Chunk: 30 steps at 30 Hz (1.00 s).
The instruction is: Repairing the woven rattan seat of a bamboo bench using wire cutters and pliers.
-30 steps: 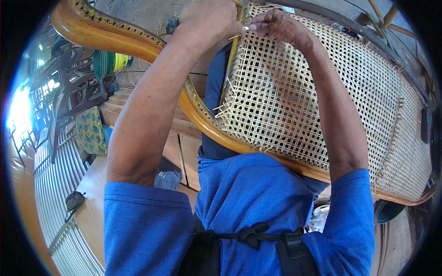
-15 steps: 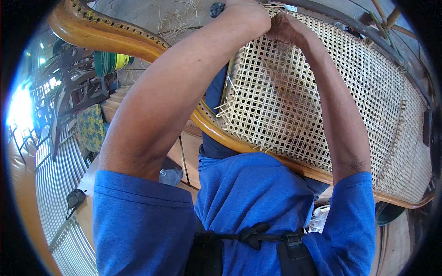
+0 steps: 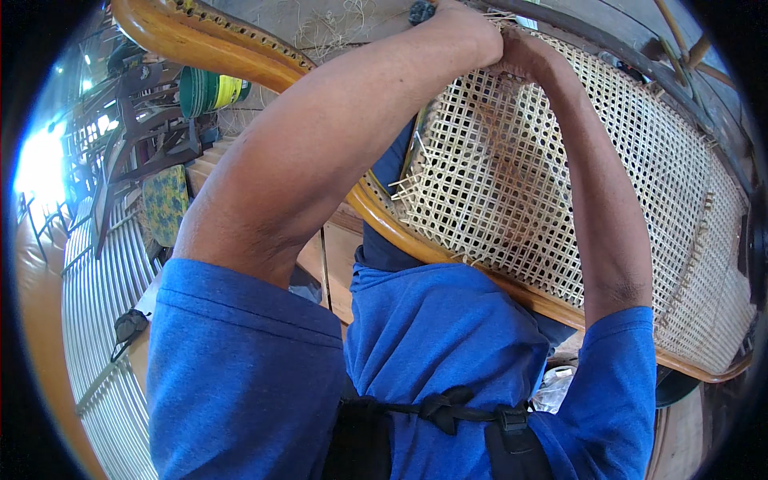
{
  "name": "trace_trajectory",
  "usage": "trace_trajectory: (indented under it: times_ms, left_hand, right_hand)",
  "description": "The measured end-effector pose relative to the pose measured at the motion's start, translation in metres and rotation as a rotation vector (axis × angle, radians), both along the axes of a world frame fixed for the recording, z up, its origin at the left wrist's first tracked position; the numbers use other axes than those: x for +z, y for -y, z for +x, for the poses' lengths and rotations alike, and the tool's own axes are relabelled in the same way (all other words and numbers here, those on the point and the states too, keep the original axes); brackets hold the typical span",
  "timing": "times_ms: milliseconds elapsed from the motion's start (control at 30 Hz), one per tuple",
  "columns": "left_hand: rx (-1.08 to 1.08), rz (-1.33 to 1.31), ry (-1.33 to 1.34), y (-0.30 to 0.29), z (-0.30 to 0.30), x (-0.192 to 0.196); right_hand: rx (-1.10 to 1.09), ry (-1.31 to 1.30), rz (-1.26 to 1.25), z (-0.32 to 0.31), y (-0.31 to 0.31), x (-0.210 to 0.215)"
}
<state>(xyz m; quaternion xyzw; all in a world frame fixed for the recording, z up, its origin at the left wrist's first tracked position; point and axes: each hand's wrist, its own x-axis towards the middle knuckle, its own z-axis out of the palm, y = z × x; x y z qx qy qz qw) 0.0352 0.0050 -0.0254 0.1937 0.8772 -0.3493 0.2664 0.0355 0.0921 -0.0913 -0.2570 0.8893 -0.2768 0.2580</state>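
Both hands met at the top edge of the woven cane panel [image 3: 560, 200]. The left hand [image 3: 468, 32] was curled into a loose fist with its knuckles turned away, pressed against the upper border of the weave; whether it pinched a strand could not be told, since the fingers were hidden behind the hand itself. The right hand [image 3: 524, 56] lay just beside it, touching it, its fingers bent down onto the cane — again the grip itself was out of sight. From the hands the two bare forearms ran back toward the lower edge, the left one crossing in front of the curved wooden frame [image 3: 240, 56], the right one lying over the middle of the panel. The panel was an open lattice of pale cane strands, set in that orange-brown frame, which had a row of small holes along its rim and swept down across the person's lap to the lower right. Loose strand ends [image 3: 408, 188] stuck out at the panel's left side, near the frame. Blue sleeves and a blue shirt [image 3: 432, 344] filled the lower part of the view. Off to the left, well apart, stood dark wooden chairs [image 3: 136, 136] and a green-and-yellow roll [image 3: 204, 90].
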Motion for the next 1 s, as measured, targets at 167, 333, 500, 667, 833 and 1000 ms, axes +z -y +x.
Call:
trace_trajectory:
  times_ms: [167,333,500,667,833,1000]
  left_hand:
    - [0.116,0.203,0.209,0.006,-0.013,0.015]
    - [0.073,0.182,0.206,0.022,-0.010,0.024]
    - [0.171,0.143,0.195,0.005,-0.013,0.019]
    - [0.186,0.191,0.111,0.013,-0.009,-0.002]
    - [0.176,0.148,0.164,0.006,-0.005,0.015]
    - [0.126,0.241,0.195,0.020,-0.005,0.030]
  right_hand:
    - [-0.154,-0.126,-0.046,0.005,0.002,-0.042]
    - [-0.352,-0.147,-0.201,0.026,0.015,-0.025]
    - [-0.145,-0.050,-0.251,0.010,-0.004,-0.039]
    - [-0.103,0.018,-0.087,0.001,0.005,-0.013]
    - [-0.005,0.025,-0.015,-0.013,0.009,-0.028]
    - [-0.187,0.130,0.051,-0.013,0.013,-0.069]
